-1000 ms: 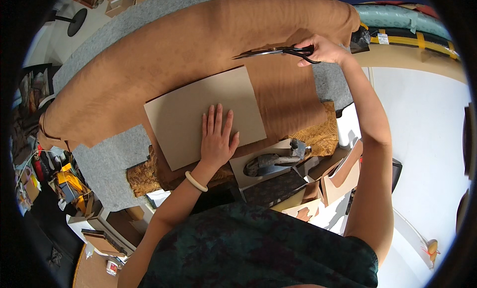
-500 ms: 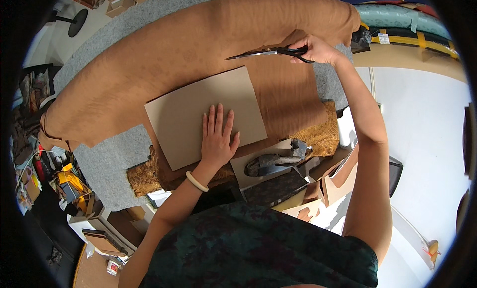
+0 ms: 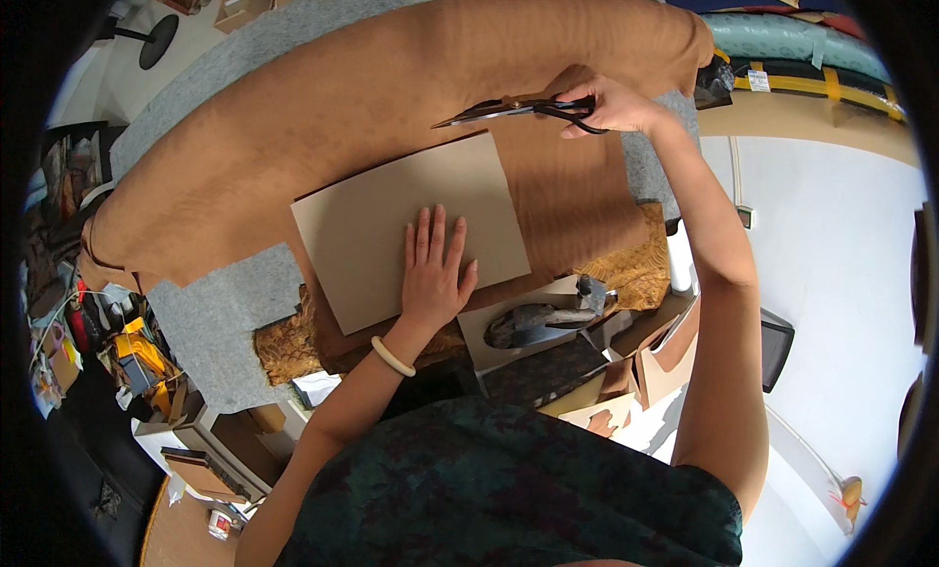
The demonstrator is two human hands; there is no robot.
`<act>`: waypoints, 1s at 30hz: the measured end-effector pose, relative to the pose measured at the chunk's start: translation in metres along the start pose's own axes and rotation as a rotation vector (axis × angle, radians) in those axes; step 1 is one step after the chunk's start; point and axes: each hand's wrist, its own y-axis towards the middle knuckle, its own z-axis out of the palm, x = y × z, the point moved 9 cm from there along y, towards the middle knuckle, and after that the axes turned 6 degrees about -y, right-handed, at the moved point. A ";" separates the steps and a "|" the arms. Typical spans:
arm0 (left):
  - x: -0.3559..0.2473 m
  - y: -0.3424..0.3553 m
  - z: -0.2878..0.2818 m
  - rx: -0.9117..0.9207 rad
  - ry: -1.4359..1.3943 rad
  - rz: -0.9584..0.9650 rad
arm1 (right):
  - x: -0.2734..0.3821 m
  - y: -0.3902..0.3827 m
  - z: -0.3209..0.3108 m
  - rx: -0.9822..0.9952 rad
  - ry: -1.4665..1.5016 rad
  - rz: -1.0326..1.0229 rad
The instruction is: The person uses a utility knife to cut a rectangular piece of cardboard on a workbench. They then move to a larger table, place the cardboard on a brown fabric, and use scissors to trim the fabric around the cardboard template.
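Observation:
My left hand [image 3: 433, 273] lies flat with fingers spread on a grey-beige cardboard sheet [image 3: 362, 239]. The sheet rests on brown leather [image 3: 567, 195], whose far part forms a thick roll [image 3: 391, 88] across the table. In my right hand [image 3: 616, 107] is a pair of scissors [image 3: 514, 107] with black handles, gripped at the finger loops. Their blades point left, just beyond the sheet's far edge and over the leather. The blades look slightly parted. A pale bangle [image 3: 392, 358] is round my left wrist.
Grey felt [image 3: 220, 317] covers the table under the leather. Patterned golden-brown material [image 3: 626, 264] shows at the near edge. Closer to me are a dark bundle [image 3: 538, 322] and boxes with leather scraps [image 3: 626, 381]. Wrapped rolls [image 3: 773, 44] lie at the far right.
The scissors have shifted a little left and toward me, and their blades have parted slightly. My left hand stays on the cardboard sheet.

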 end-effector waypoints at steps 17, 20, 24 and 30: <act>0.001 -0.002 0.000 -0.027 -0.005 0.012 | 0.010 0.012 0.006 -0.029 0.008 -0.038; 0.001 -0.001 -0.001 -0.023 -0.005 0.018 | 0.024 0.012 0.013 -0.004 -0.010 -0.029; -0.002 0.000 -0.003 -0.025 -0.002 0.024 | 0.039 0.018 0.017 0.014 -0.034 -0.016; -0.002 -0.001 -0.005 -0.052 0.008 0.023 | 0.044 0.032 0.022 -0.039 -0.008 -0.104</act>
